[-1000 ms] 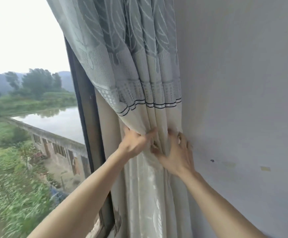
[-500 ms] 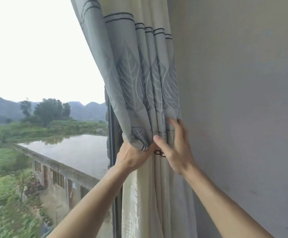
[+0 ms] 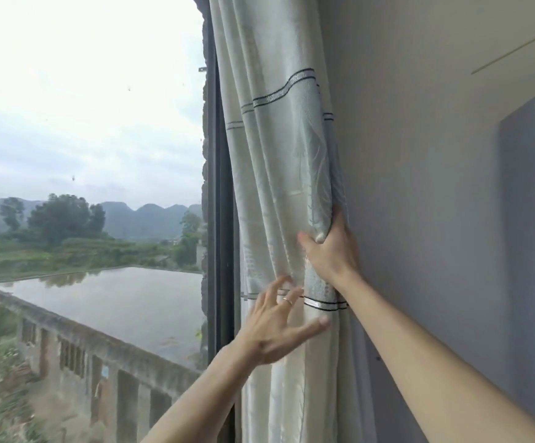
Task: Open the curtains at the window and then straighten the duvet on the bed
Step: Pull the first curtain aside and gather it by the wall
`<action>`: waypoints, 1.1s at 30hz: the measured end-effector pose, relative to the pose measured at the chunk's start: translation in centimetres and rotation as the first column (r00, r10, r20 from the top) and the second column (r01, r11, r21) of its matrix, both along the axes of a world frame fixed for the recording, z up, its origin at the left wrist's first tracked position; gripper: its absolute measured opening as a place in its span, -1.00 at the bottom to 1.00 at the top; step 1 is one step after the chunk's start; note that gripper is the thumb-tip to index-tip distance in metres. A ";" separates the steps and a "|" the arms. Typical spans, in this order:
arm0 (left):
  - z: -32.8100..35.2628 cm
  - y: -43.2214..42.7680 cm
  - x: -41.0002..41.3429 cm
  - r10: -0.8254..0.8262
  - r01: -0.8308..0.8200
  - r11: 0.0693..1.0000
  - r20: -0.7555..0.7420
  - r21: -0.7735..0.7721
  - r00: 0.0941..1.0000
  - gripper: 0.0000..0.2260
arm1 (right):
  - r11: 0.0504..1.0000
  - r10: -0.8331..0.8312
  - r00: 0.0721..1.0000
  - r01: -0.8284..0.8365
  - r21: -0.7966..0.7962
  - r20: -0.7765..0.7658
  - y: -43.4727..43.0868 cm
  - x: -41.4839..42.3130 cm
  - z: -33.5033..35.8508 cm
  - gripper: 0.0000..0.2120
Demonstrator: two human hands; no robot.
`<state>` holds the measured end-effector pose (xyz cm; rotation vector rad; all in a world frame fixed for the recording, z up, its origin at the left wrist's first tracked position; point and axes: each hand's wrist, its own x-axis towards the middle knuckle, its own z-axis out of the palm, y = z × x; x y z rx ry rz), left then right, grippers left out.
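Right hand [image 3: 331, 251] grips bunched curtain [image 3: 279, 174]; left hand [image 3: 275, 327] fingers [image 3: 277, 290] spread just beside.

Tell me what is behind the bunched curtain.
Left of the curtain the dark window frame shows. Right of it is bare wall. The right hand grips a fold. What lies directly behind the cloth is covered.

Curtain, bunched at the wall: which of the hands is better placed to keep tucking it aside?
Right, probably. The right hand already grips the curtain folds beside the wall; the left hand is spread open with nothing gripped.
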<state>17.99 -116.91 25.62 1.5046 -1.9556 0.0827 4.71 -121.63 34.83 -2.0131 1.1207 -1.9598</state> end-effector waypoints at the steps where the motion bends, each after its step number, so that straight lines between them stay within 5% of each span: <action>1: 1.0 -0.1 1.0 -0.011 0.010 0.997 -0.014 -0.077 1.000 -0.33 | 1.000 -0.005 1.000 0.005 0.011 -0.013 -0.1 -0.4 0.1 -0.39; 4: 4.5 -1.2 3.0 -0.019 -0.035 0.948 -0.168 -0.316 0.986 -0.56 | 0.999 -0.021 0.998 0.023 0.040 -0.056 -0.7 -1.1 0.3 -0.37; 8: 9.6 -2.1 3.6 -0.139 -0.074 0.872 -0.389 -0.483 0.911 -0.44 | 0.996 -0.085 0.994 0.087 0.033 -0.063 -1.1 -0.7 0.6 -0.20; 12: 13.0 -2.8 4.4 0.029 -0.246 0.812 -0.385 -0.530 0.923 -0.28 | 0.987 -0.155 0.987 0.153 -0.052 -0.031 -1.2 0.5 1.3 -0.07; 16: 14.1 -3.7 4.6 -0.281 -0.050 0.822 -0.479 -0.568 0.831 -0.37 | 0.997 0.007 0.997 -0.001 -0.073 0.080 -1.7 1.8 2.8 -0.07; 20: 14.0 -6.3 4.4 -0.379 -0.010 0.759 -0.455 -0.650 0.806 -0.45 | 0.978 0.083 0.989 -0.057 -0.202 0.125 -3.5 2.9 3.9 -0.15; 24: 14.1 -9.8 4.1 -0.369 -0.060 0.651 -0.384 -0.757 0.847 -0.35 | 0.888 -0.147 0.988 0.153 -0.434 0.046 -5.6 3.2 4.2 -0.27; 27: 14.4 -12.5 3.6 -0.208 -0.116 0.610 -0.299 -0.784 0.932 -0.39 | 0.768 -0.414 0.908 0.307 -0.562 -0.070 -7.6 3.1 4.6 -0.40; 33: 16.5 -21.0 3.3 -0.031 -0.183 0.700 -0.286 -0.690 0.958 -0.54 | 0.797 -0.527 0.821 0.389 -0.462 -0.219 -16.3 3.0 6.9 -0.48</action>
